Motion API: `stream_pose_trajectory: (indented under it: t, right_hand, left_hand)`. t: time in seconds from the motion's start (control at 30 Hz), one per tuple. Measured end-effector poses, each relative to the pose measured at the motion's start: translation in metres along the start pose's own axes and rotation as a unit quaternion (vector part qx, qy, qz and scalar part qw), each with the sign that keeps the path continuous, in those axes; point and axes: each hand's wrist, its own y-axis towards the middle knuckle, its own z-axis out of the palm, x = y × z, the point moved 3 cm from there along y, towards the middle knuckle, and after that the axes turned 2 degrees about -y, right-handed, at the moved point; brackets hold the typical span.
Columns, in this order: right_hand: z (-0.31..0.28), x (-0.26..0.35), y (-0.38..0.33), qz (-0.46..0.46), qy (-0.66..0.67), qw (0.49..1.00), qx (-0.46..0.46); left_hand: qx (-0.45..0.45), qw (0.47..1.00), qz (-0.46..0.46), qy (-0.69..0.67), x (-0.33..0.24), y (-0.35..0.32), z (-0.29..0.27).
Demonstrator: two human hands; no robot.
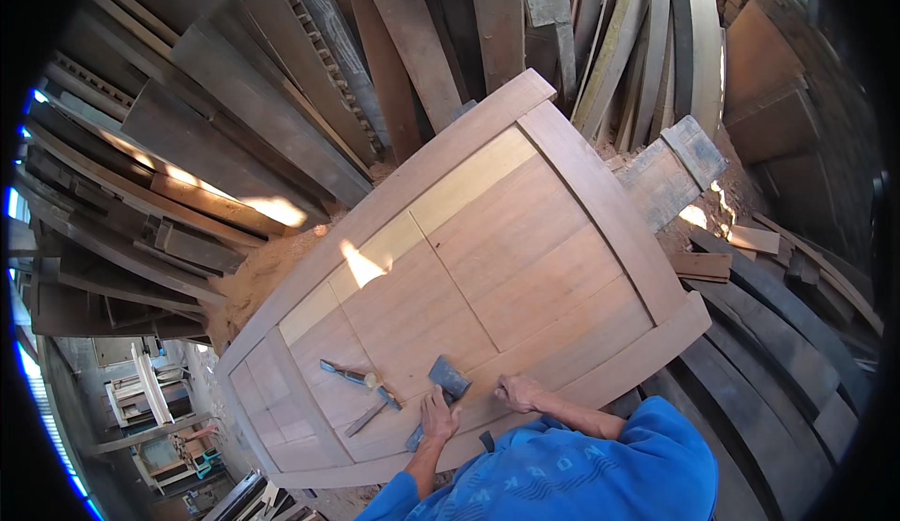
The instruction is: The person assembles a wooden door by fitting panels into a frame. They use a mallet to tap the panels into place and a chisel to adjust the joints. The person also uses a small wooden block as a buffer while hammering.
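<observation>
Person in blue shirt (572,469) at 6 o'clock, leaning over a wooden door (487,268) lying flat.

Left hand (438,418): palm down on the door near its close rail, fingers around the handle of a dark broad-bladed tool (441,385). Grip closed on tool; blade points to 12 o'clock, flat on the wood.

Right hand (518,392): just right of the blade, fingers curled, knuckles pressed to the door surface. Cannot tell whether anything is in that grip.

At 10 o'clock from the left hand, near but apart: chisel (345,372) with blue handle, and a small hammer (372,410) lying crossed below it. Both loose on the door panel.

Edges: close rail runs right under both forearms; the door's right corner overhangs at 3 o'clock above dark planks (778,399) on the floor. Left end of the door tapers to 8 o'clock. Open room on the door: whole centre and far half bare, one sun patch (361,266) at 11 o'clock.

Far edge at 12 o'clock butts close to stacked boards (309,81) leaning all around, 9 to 2 o'clock. Sawdust heap (258,273) against the left edge at 10 o'clock. Thick beam (670,174) lies off the right edge at 2 o'clock, near it. No containers visible.
</observation>
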Motion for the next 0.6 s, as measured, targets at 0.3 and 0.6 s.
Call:
stream_pose_trajectory:
  t: [0.3,0.6]
  right_hand:
    - [0.005,0.033,-0.001,-0.092,0.061,0.992,0.057]
    - [-0.126,0.055,0.002,-0.184,0.338,0.887,-0.255]
  left_hand:
    - [0.093,0.97,-0.073,-0.213,-0.054,0.012,-0.066]
    - [-0.047,0.896,0.264,-0.353,-0.246,0.124,-0.087]
